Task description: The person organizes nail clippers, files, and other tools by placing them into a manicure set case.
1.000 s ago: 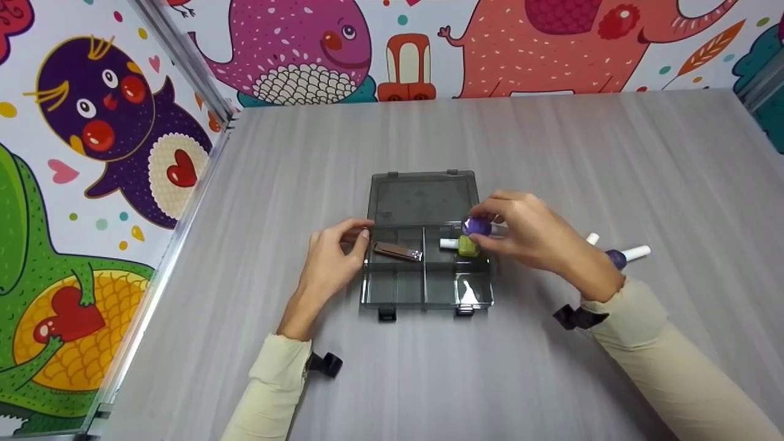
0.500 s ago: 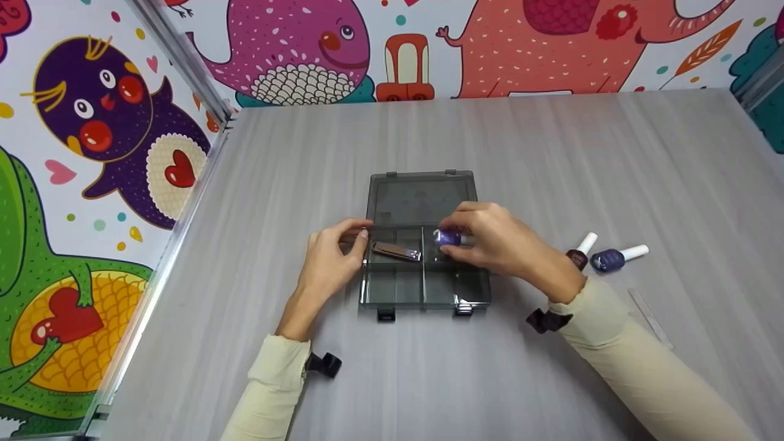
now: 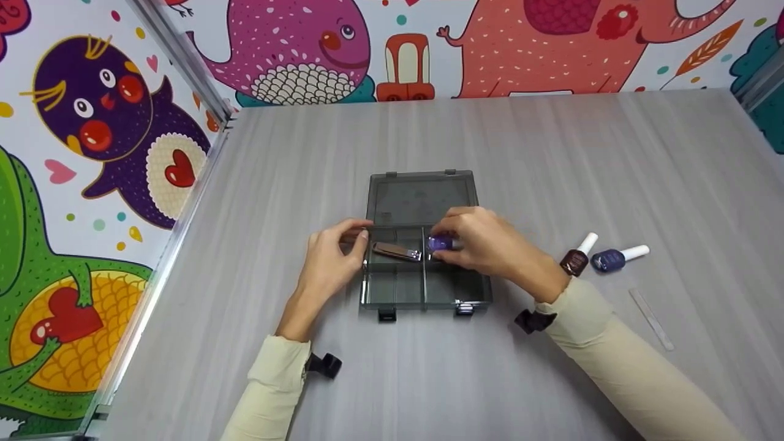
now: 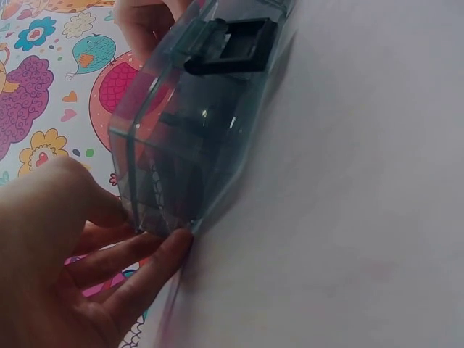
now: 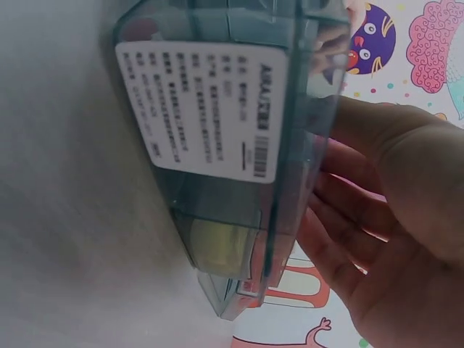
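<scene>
A dark see-through plastic storage box (image 3: 456, 288) lies with its lid (image 3: 422, 193) laid back. My left hand (image 3: 331, 254) touches its left side near the hinge corner; straight fingers (image 4: 148, 279) rest against that corner in the left wrist view. My right hand (image 3: 487, 242) pinches a purple nail polish bottle (image 3: 440, 243), lying sideways, at the back right compartment beside the middle divider. A nail clipper (image 3: 397, 251) lies in the back left compartment. Through the wall in the right wrist view, a yellowish shape (image 5: 217, 245) shows; in the head view my right hand covers that spot.
Right of the box lie a dark red nail polish bottle (image 3: 574, 262) and a dark blue one (image 3: 607, 261), both white-capped. A thin pale strip (image 3: 651, 320) lies nearer the right sleeve. Two latches (image 3: 386, 315) stick out at the box's front. Printed walls border the table.
My right hand has moved left and slightly down with the purple nail polish bottle, toward the divider, covering the yellow-green bottle. My left hand stays at the box's side.
</scene>
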Demonstrator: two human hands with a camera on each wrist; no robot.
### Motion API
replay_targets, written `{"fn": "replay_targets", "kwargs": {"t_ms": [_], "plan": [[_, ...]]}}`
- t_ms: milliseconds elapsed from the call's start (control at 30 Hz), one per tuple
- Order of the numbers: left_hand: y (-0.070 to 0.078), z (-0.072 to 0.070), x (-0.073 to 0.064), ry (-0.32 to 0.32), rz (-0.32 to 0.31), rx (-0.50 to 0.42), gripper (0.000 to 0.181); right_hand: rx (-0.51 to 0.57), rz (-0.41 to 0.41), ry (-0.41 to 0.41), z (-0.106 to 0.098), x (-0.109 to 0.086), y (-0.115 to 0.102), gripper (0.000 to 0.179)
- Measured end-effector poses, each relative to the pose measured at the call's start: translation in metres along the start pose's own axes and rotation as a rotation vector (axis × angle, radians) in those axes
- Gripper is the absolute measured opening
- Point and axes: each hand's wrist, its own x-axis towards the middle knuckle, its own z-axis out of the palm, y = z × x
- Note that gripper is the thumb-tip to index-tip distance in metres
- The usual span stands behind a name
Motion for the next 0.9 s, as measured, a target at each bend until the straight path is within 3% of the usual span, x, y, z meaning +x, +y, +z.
{"fn": "replay_targets", "kwargs": {"t_ms": [333, 900], "plan": [[-0.0003, 0.0007, -0.0003, 0.003, -0.008, 0.002, 0.027, -0.035, 0.055, -0.025, -0.0002, 0.0006, -0.0020, 0.030], [0.0008, -0.0001, -0.0011, 0.003, -0.002, 0.003, 0.027, 0.005, 0.046, -0.007, 0.0050, 0.0003, 0.0011, 0.025]]}}
